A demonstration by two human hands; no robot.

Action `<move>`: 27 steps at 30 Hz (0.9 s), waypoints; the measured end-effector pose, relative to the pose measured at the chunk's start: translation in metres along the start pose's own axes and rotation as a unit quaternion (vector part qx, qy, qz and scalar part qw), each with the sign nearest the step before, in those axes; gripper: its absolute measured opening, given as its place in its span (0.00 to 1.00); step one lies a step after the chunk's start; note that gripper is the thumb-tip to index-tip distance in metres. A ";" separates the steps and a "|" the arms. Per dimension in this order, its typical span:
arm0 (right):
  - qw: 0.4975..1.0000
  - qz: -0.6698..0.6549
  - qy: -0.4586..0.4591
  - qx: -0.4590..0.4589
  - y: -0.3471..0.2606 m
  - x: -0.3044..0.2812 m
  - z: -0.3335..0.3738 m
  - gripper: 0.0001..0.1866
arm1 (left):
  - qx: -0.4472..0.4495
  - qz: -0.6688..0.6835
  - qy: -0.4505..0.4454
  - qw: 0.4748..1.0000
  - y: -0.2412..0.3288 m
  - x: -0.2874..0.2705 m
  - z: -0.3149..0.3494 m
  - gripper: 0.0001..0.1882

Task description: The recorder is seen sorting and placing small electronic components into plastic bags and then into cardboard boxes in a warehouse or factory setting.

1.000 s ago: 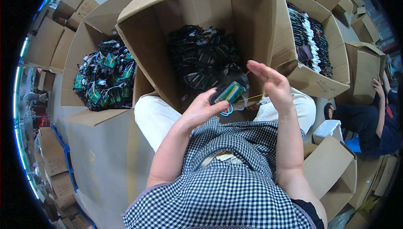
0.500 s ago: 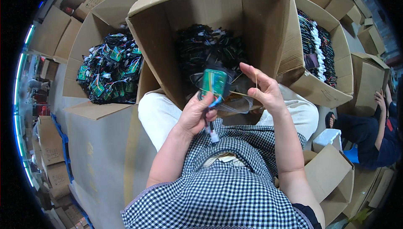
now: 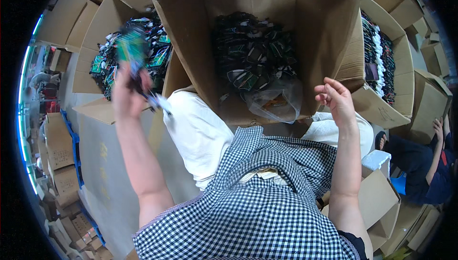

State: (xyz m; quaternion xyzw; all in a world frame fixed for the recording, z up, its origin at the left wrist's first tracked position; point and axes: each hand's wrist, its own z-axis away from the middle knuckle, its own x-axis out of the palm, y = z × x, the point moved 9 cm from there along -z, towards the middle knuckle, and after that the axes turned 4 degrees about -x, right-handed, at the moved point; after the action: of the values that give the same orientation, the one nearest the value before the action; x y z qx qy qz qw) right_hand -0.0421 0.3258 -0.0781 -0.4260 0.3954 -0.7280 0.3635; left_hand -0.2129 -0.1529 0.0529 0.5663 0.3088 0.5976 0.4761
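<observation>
I see my two hands well apart: the left hand [image 3: 129,90] grips a motion-blurred green circuit board [image 3: 132,45] with trailing wires, left of the tall carton [image 3: 319,31]. The right hand [image 3: 338,98], fingers part-curled, is near that carton's right side; I can't tell whether it pinches anything. Inside the carton sit dark wired boards [image 3: 257,52] and a clear bag [image 3: 290,100]; right of it, an open box [image 3: 386,111] of cables [image 3: 388,64]

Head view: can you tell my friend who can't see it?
A person's left hand, blurred, holds a green board with wires near a box of similar boards. The right hand is near another box of dark parts.
</observation>
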 end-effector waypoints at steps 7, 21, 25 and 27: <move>0.985 0.136 0.016 0.101 0.087 0.035 -0.031 0.22 | 0.242 0.018 0.188 0.952 0.073 -0.017 -0.034 0.18; 0.911 0.404 0.015 0.081 0.277 0.044 -0.160 0.35 | -0.157 -0.632 -0.109 0.751 -0.352 0.076 -0.050 0.36; 0.959 0.253 0.092 0.085 0.304 0.019 -0.169 0.33 | -0.172 -0.697 -0.061 0.693 -0.364 0.074 -0.048 0.36; 0.969 0.212 0.095 0.085 0.293 0.029 -0.165 0.29 | -0.177 -0.692 -0.063 0.697 -0.379 0.067 -0.048 0.35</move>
State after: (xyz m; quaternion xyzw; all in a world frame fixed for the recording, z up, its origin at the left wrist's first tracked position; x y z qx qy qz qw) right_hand -0.1464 0.2211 -0.3816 -0.2289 0.4462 -0.7023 0.5053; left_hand -0.1701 0.0519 -0.2735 0.1342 0.4711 0.1059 0.8654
